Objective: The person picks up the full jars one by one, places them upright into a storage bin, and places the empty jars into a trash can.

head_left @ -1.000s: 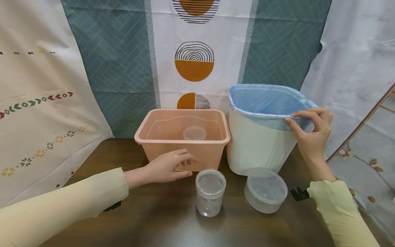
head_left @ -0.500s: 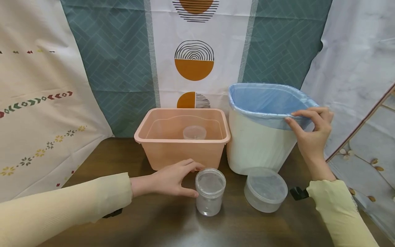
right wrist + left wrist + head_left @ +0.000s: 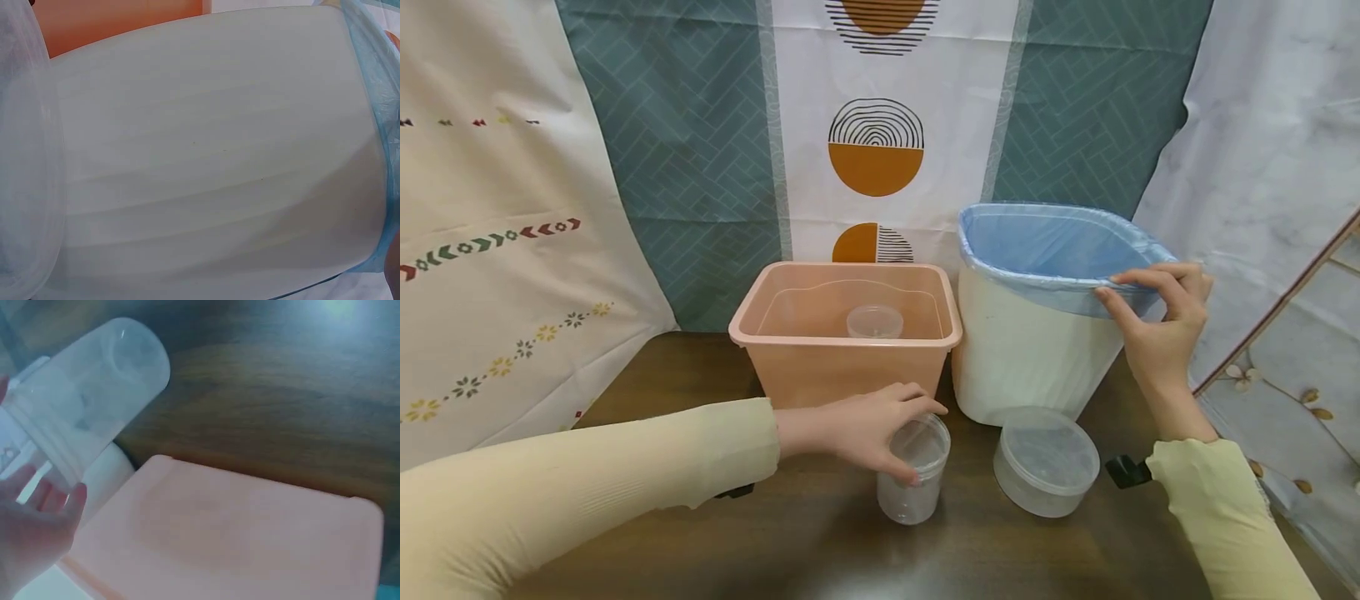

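A clear plastic jar (image 3: 908, 502) with a lid stands upright on the dark wooden table. My left hand (image 3: 867, 423) grips it round the lid, thumb on the near side and fingers over the far side. In the left wrist view, fingertips lie along the lid end of the jar (image 3: 103, 394). Up at the right, my right hand (image 3: 1167, 327) pinches the front rim of a white trash bin (image 3: 1030, 354), where a blue bin liner (image 3: 1037, 242) folds over the edge. The right wrist view shows mostly the side of the bin (image 3: 212, 137), with only a sliver of hand.
A pink plastic tub (image 3: 820, 367) stands left of the bin, with a small clear round container (image 3: 875, 323) inside. A wider, low round clear container (image 3: 1048, 471) with a lid sits in front of the bin. Patterned cloths (image 3: 700, 125) hang behind and on both sides.
My left hand has moved right, from beside the jar to its lid, and the fingers now close round it. My right hand keeps its pinch on the bin rim.
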The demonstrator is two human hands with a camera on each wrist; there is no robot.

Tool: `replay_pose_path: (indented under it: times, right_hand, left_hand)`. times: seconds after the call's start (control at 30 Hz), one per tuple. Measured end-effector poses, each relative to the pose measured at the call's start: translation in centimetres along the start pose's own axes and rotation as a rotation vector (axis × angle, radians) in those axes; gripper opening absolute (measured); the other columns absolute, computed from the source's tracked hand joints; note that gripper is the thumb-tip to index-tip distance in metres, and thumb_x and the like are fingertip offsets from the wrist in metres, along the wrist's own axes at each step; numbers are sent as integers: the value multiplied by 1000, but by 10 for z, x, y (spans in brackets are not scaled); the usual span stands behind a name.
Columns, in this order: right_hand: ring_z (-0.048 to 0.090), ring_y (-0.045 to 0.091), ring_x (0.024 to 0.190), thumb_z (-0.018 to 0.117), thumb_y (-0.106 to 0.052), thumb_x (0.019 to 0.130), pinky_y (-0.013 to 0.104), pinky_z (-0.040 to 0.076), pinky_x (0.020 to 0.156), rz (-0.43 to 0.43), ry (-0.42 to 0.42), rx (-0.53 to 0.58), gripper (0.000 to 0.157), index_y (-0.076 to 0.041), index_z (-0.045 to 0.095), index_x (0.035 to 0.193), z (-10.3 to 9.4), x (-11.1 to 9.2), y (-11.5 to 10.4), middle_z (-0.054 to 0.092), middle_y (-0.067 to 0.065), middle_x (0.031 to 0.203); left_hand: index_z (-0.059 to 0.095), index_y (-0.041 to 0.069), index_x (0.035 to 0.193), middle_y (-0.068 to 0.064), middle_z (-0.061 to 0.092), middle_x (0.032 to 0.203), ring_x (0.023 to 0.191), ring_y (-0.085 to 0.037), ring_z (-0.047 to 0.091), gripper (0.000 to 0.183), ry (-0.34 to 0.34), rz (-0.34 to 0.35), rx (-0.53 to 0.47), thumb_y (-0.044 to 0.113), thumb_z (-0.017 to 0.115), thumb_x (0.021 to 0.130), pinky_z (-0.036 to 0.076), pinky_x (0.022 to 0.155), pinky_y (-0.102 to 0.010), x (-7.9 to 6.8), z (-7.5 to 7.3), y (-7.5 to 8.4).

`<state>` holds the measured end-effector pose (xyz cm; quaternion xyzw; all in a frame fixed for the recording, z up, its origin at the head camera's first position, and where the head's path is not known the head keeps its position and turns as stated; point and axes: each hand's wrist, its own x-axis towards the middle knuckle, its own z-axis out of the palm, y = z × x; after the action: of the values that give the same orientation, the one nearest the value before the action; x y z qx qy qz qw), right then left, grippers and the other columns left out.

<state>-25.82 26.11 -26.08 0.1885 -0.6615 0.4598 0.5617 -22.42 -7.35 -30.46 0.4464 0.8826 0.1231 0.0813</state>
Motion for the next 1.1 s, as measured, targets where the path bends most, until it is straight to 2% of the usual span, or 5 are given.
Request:
replay_pose_path:
  times: [0.27,0.6,0.9,1.1]
  right_hand:
    - [38,1,101,82,-9,76,25,24,97,2,-13,-8,28,13,69,88,0,-1,-2,51,-27,93]
    - [38,1,101,82,-8,76,25,24,97,-2,-5,-1,27,12,69,88,1,0,-1,51,-27,92]
    - [39,1,102,83,-11,76,25,25,97,-4,-5,-14,29,12,69,88,0,-1,0,51,-27,93]
    - [39,1,103,82,-9,76,25,25,98,4,-4,-23,28,12,69,89,-2,-1,2,51,-27,93]
  left_hand:
    - [46,28,144,2,49,138,122,-14,46,82,-163,9,135,45,84,73,48,91,-28,17,-7,8]
    - [45,27,144,0,49,139,126,-16,47,83,-381,97,322,41,86,73,46,98,-28,31,-31,12]
    - [41,25,147,-2,43,147,131,-18,44,81,-481,93,241,36,83,79,45,104,-31,33,-49,9]
    - [41,27,146,0,43,148,131,-16,44,77,-488,59,253,34,80,80,43,108,-35,32,-70,11]
